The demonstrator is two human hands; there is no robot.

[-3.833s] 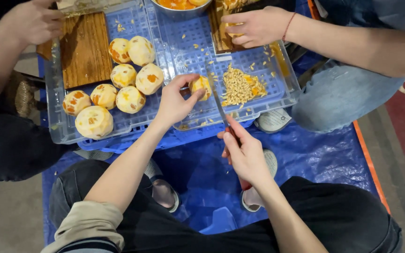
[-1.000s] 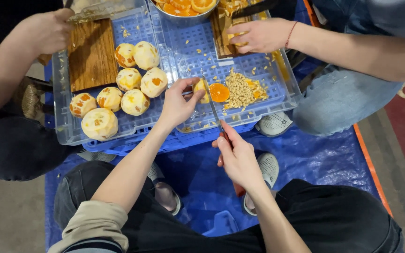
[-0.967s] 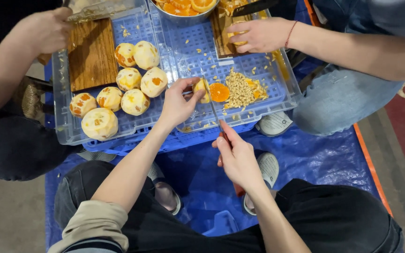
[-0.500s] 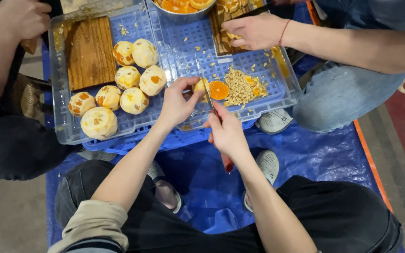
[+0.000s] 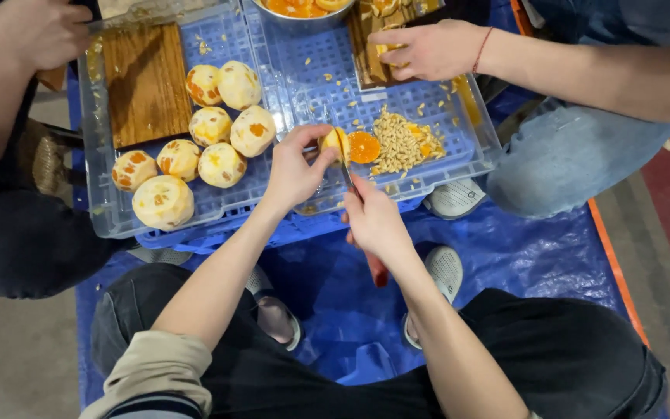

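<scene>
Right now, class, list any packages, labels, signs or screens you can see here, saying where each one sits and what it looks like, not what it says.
None in view: no package, label, sign or screen shows.
Only containers: a clear plastic tray on a blue crate, and a metal bowl at the top.

Peeled oranges (image 5: 211,147) left, seed pile (image 5: 401,143) right
</scene>
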